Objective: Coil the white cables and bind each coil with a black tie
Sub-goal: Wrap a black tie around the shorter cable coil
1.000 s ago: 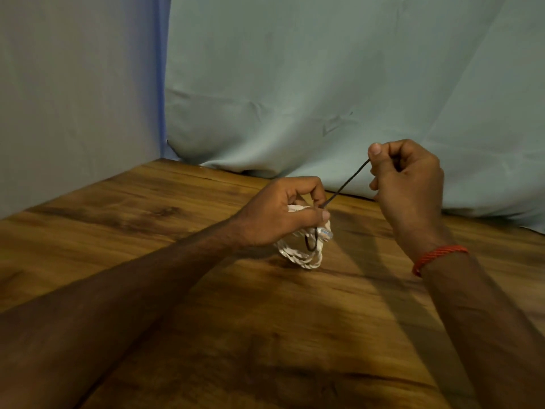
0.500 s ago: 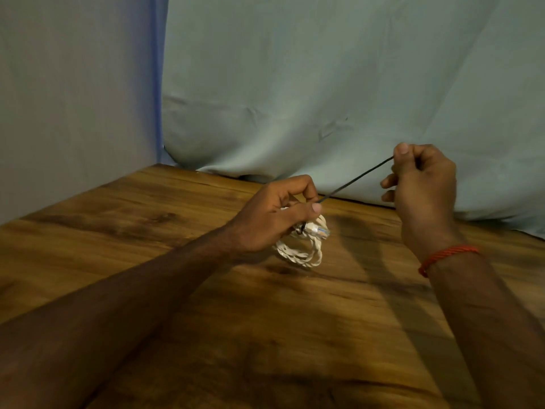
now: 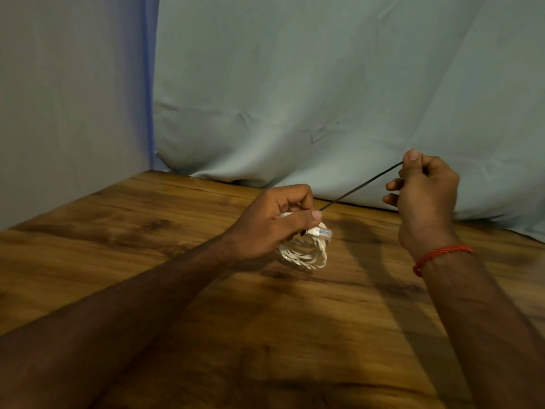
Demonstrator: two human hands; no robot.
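A small coil of white cable (image 3: 306,253) with a clear plug (image 3: 323,232) on its end hangs just above the wooden table (image 3: 206,335). My left hand (image 3: 274,221) grips the top of the coil between thumb and curled fingers. A thin black tie (image 3: 361,185) runs taut from the coil, up and to the right. My right hand (image 3: 423,190) pinches the far end of the tie between thumb and forefinger, about a hand's width to the right of the coil and higher. The wrap of the tie around the coil is mostly hidden by my left thumb.
A pale blue-grey cloth (image 3: 295,98) hangs behind the table and drapes onto its far edge. A grey wall panel (image 3: 73,98) closes the left side. A red thread band (image 3: 439,252) is on my right wrist.
My right hand has drawn the black tie farther out to the right and up, so more of it shows. The loop at the coil has shrunk. My left hand keeps its hold.
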